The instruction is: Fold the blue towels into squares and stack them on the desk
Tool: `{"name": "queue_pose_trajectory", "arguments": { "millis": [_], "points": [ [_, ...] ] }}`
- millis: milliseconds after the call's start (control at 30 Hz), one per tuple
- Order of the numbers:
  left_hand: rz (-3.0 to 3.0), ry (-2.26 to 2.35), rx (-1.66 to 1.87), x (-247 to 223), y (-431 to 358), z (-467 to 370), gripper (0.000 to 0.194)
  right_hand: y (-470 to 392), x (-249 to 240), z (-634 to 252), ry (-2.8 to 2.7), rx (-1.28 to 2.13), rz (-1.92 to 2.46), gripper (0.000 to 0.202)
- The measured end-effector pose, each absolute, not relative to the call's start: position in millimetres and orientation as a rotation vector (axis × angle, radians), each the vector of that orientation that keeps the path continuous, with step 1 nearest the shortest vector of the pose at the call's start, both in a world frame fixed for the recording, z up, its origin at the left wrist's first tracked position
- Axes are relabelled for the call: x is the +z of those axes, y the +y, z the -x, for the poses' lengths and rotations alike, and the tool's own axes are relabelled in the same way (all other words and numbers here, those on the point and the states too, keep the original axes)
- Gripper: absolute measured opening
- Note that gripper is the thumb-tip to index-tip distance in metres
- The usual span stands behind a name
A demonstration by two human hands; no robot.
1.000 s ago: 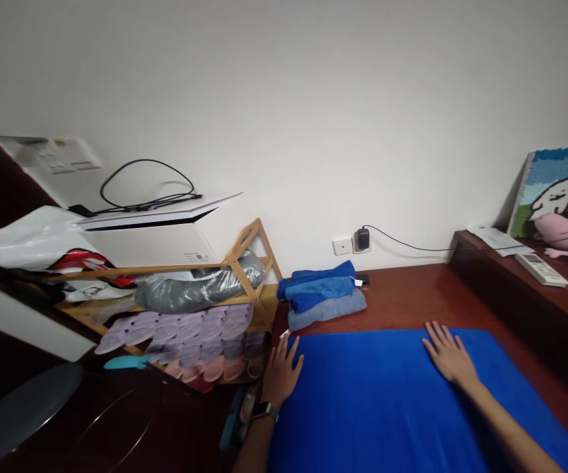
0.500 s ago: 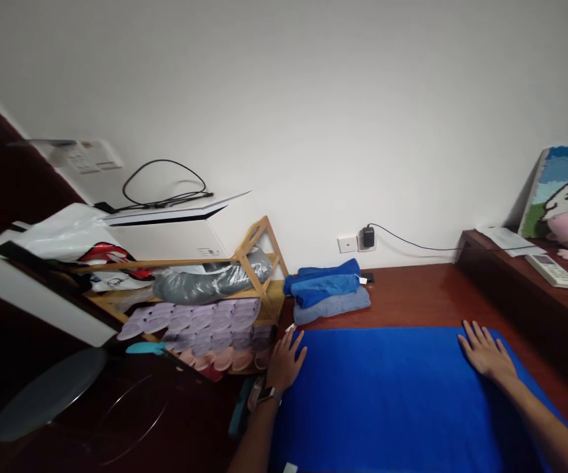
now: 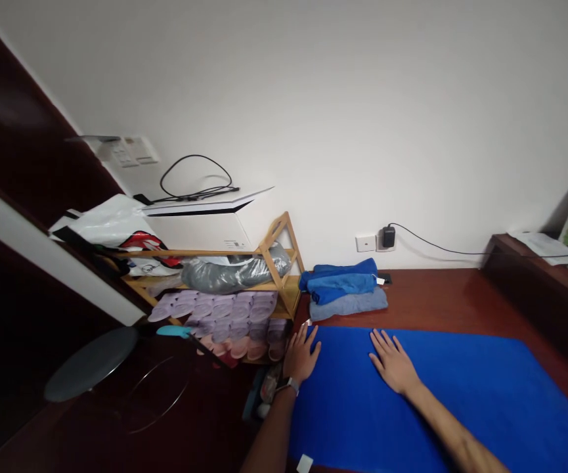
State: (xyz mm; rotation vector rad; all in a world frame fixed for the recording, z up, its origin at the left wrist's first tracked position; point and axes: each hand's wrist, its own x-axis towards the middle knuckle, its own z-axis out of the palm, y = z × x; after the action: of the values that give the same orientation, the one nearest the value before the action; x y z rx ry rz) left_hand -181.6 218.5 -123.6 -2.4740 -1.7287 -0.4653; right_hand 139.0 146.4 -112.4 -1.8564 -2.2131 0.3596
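Note:
A blue cloth [image 3: 362,401], probably a towel, lies spread flat on the reddish-brown table [image 3: 431,295]. My left hand [image 3: 301,355] rests on its far left corner, fingers stretched out, with a watch [image 3: 287,383] on the wrist. Along the cloth's far edge, left of its middle, my right hand [image 3: 393,361] lies flat with the fingers apart. Neither hand holds anything. Beyond the left hand sits a small stack of folded blue towels [image 3: 345,279], with a greyish-blue one [image 3: 350,304] at the bottom.
To the left stands a wooden rack [image 3: 284,263] with rows of slippers [image 3: 234,312] and a white box [image 3: 199,230] on top. A round stool [image 3: 91,364] is at the lower left. A charger [image 3: 388,236] is plugged into the wall; its cable runs to a raised ledge [image 3: 500,253] at right.
My right hand has slid left across the cloth from near its far right corner. My left hand stays at the left corner. The view has turned a little to the left.

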Motion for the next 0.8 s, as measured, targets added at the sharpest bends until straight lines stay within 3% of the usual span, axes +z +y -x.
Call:
{"name": "queue_pose_trajectory", "arguments": {
  "millis": [367, 633, 800],
  "points": [
    [2.456, -1.705, -0.51, -127, 224, 181, 0.054, 83, -165, -445, -1.575, 0.145, 2.596, 0.085],
    [2.456, -1.707, -0.476, -123, 223, 179, 0.054, 80, -167, -447, -1.509, 0.146, 2.609, 0.087],
    [2.465, -1.744, -0.45, -124, 222, 179, 0.053, 87, -142, -439, -1.496, 0.239, 2.693, 0.083]
  ]
}}
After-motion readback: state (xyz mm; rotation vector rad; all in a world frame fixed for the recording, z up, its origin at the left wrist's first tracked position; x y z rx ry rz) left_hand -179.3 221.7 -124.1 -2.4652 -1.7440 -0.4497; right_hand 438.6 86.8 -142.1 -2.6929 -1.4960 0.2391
